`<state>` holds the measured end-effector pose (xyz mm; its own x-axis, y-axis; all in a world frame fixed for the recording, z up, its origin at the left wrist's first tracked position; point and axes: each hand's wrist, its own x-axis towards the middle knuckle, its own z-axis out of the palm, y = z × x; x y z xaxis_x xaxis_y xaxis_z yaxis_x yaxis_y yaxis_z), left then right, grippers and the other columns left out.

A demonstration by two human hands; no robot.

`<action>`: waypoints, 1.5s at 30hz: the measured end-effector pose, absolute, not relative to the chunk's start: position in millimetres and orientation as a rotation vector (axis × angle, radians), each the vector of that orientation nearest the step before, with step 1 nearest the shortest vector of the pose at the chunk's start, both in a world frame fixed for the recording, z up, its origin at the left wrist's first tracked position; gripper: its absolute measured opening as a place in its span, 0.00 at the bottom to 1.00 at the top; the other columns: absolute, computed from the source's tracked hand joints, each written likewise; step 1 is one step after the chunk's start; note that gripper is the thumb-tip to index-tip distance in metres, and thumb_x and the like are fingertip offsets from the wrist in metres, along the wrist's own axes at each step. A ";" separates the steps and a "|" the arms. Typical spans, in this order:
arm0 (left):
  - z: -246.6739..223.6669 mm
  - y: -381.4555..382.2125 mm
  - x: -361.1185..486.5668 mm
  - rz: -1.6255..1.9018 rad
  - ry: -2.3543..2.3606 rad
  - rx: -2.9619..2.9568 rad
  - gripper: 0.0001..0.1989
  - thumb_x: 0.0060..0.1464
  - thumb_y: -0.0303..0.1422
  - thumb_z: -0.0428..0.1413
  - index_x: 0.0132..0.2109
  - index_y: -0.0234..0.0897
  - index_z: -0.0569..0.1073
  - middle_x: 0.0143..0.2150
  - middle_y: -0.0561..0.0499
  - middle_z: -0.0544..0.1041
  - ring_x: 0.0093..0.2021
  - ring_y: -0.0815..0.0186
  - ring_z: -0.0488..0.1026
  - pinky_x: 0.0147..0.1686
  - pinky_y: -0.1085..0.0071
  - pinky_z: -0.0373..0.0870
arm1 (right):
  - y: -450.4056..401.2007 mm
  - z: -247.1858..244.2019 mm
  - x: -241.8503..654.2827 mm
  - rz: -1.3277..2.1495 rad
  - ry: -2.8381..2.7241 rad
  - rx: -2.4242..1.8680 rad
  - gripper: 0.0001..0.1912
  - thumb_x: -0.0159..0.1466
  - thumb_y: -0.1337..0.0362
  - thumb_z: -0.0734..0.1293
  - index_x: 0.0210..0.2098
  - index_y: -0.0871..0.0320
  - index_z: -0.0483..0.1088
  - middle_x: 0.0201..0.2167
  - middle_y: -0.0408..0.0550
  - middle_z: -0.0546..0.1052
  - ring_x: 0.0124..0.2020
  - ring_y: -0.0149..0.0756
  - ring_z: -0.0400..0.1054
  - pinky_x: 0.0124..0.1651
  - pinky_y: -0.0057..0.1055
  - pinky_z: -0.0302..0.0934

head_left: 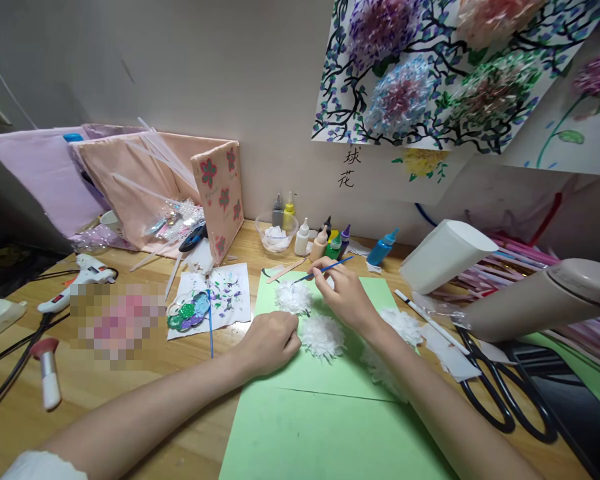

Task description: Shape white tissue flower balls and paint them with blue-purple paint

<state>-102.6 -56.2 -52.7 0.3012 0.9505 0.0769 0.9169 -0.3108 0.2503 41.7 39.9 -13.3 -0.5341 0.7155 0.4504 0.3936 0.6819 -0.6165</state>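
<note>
Between the fingers of my right hand (347,299) is a slim blue paintbrush (336,264), its tip down at the far-left white paper flower (293,296). My left hand (270,343) rests in a loose fist on the left edge of the green paper (325,427), just below that flower. Right beside the left knuckles lies a second fluffy white flower (323,337). Another white flower (401,325) sits to the right, and one more is partly covered by my right forearm. A flat wooden stick (286,271) lies near the brush tip.
A paint palette (187,312) and another blue brush (211,327) lie on a stained tissue at left. Paint bottles (319,245) and a clear bowl (276,235) line the wall. Black scissors (511,393) and a tumbler (545,297) are right; a glue gun (80,283) is left.
</note>
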 end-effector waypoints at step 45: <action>-35.1 -54.7 -84.9 0.225 1.748 2.156 0.10 0.51 0.34 0.49 0.40 0.40 0.71 0.38 0.51 0.74 0.40 0.62 0.69 0.41 0.67 0.65 | -17.3 3.2 -9.2 0.929 -2.205 -0.630 0.10 0.66 0.64 0.54 0.36 0.56 0.66 0.34 0.46 0.72 0.39 0.35 0.65 0.42 0.30 0.56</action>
